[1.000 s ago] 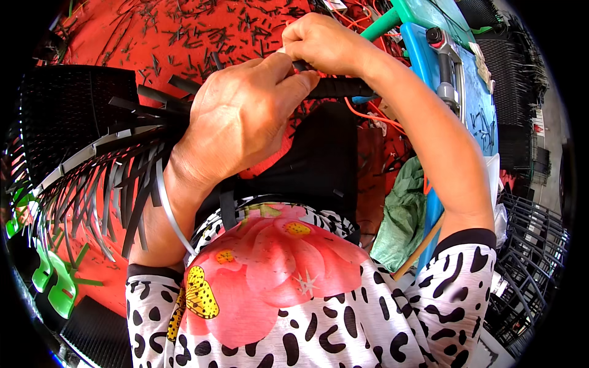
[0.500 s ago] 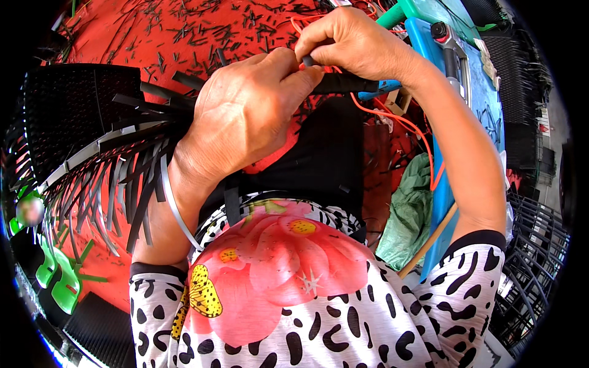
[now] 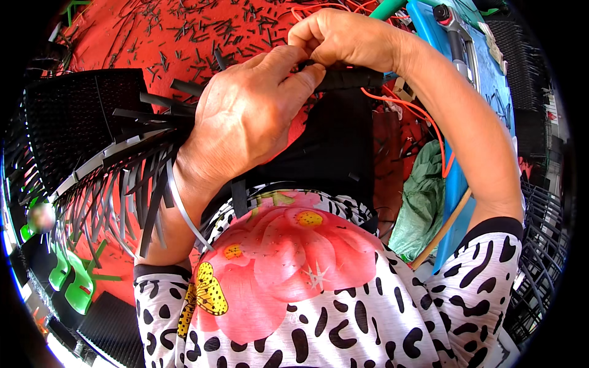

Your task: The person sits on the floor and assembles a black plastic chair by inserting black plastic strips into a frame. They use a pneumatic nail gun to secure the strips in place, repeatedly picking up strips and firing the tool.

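Black plastic mesh panel (image 3: 343, 135) held up in front of the chest, above the flowered shirt (image 3: 288, 270), its top edge pinched between both hands. Left hand (image 3: 245, 116) over the panel's upper left part, fingers curled narrow, thumb and fingertips (image 3: 307, 73) pressed onto the top edge. Right hand (image 3: 343, 40) at the panel's upper rim, just touching the left fingertips, fingers bent and closed tight on the same edge; what sits between the fingers cannot be told. Thin pale bangle (image 3: 184, 214) on the left wrist, below and left of the panel.

Left of the panel, a second black mesh piece (image 3: 73, 122) with a fringe of loose black strips (image 3: 123, 202) hanging from it. Beyond the panel, a red floor (image 3: 153, 37) strewn with short black offcuts. Right of the panel, an orange cord (image 3: 423, 119), a green sack (image 3: 423, 202), a blue frame (image 3: 457, 172). Far below-left of the panel, green plastic pieces (image 3: 73, 279).
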`<state>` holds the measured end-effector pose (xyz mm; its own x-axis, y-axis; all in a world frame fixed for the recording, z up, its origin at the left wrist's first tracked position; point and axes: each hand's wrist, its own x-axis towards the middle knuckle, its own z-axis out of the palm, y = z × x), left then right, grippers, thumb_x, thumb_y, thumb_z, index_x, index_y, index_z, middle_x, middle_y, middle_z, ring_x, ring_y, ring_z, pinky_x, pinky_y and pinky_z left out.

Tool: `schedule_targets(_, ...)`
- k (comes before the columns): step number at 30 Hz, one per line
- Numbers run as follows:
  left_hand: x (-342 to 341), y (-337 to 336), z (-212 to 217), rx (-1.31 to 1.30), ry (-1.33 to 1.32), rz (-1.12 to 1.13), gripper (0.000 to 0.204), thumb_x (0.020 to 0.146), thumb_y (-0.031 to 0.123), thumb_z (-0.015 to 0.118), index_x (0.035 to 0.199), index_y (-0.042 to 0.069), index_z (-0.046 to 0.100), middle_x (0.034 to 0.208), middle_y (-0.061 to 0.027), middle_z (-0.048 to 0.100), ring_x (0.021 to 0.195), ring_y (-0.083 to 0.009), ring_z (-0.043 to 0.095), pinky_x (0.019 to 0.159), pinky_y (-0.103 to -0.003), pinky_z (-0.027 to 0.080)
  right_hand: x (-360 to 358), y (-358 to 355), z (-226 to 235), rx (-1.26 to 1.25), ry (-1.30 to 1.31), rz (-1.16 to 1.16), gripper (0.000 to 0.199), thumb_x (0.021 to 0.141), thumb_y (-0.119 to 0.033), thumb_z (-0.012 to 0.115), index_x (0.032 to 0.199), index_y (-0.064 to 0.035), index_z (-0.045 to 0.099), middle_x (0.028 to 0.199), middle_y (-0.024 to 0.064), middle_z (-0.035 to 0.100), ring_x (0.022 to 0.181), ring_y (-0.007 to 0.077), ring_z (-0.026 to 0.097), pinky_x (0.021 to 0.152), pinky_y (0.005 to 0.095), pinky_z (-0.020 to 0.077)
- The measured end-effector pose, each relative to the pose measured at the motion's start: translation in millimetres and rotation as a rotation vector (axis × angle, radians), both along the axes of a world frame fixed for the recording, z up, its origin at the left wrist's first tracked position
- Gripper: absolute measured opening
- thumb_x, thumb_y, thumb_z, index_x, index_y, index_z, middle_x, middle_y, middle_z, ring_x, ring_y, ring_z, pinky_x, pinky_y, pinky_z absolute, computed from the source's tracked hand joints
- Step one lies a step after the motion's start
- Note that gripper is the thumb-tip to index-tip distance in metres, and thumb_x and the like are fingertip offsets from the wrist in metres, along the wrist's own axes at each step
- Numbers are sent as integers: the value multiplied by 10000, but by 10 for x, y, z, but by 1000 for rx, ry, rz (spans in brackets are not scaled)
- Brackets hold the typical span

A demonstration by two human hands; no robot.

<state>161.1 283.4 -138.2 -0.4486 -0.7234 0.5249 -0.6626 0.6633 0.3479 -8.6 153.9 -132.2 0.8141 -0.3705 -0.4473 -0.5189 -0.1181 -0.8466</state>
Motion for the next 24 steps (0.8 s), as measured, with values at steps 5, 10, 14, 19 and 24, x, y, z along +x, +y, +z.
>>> schedule_targets(5,5,23,33,88,-4,2,349,694,-89,576,1027,-5,635,944,-148,637,784,-292,653,644,-343,533,15,174,10,90,-177,-65,277,717,10,482,970,13,594,843,19,605,829,84,590,745,229,475)
schedule_targets(10,22,-3,17,102,32,4,350,684,-84,593,1024,-1,618,909,-148,638,784,-336,630,656,-367,518,-165,443,102,-574,-335,-263,211,773,-21,612,976,22,572,924,91,621,872,159,616,786,297,493)
schedule_targets(14,54,-56,54,204,35,0,344,684,-79,611,1017,4,592,897,-149,638,818,-368,620,679,-387,511,-196,806,-34,-1187,-519,-201,323,617,-132,783,868,-61,592,921,82,568,835,275,576,729,366,462)
schedule_targets(19,71,-48,36,294,94,87,495,687,-78,625,1154,22,495,886,-181,645,832,-378,632,676,-403,507,-119,793,-180,-1577,-533,-164,202,619,-130,713,800,-96,631,954,58,562,855,240,579,741,367,441)
schedule_targets(24,70,-42,4,276,124,83,585,677,-76,648,1213,28,437,881,-194,651,815,-377,641,667,-409,510,-119,782,-243,-1491,-667,-114,180,615,-58,676,788,-72,626,915,75,573,787,260,595,651,386,479)
